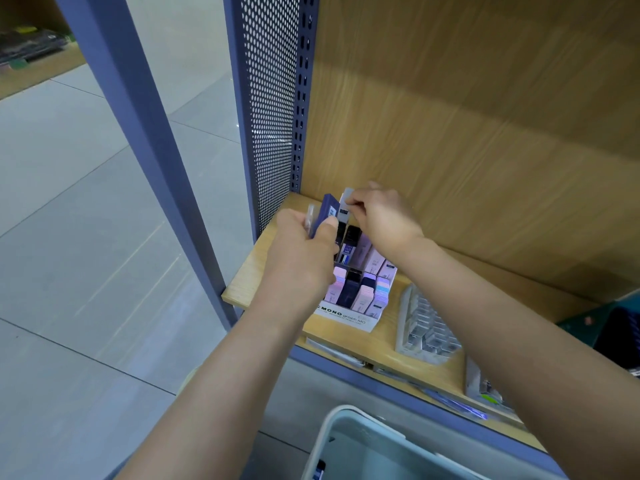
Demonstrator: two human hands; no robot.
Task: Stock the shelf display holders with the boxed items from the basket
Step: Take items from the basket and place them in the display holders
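While our left hand [301, 252] grips a stack of boxes [328, 211] mid-frame, kept close to feed, our right hand [382, 218] pinches a grey box [346, 199] above the back row of the holder [346, 318] (on end, likely to slot in); the basket [332, 441] sits bottom centre.

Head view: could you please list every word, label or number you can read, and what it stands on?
"MONO graph MG": front of the display holder.
"HB": dark box in the holder, faintly.
Too blurred: the line under the brand, the barcode label on the blue box in the left hand, the grey box in the right hand, the shelf packs.
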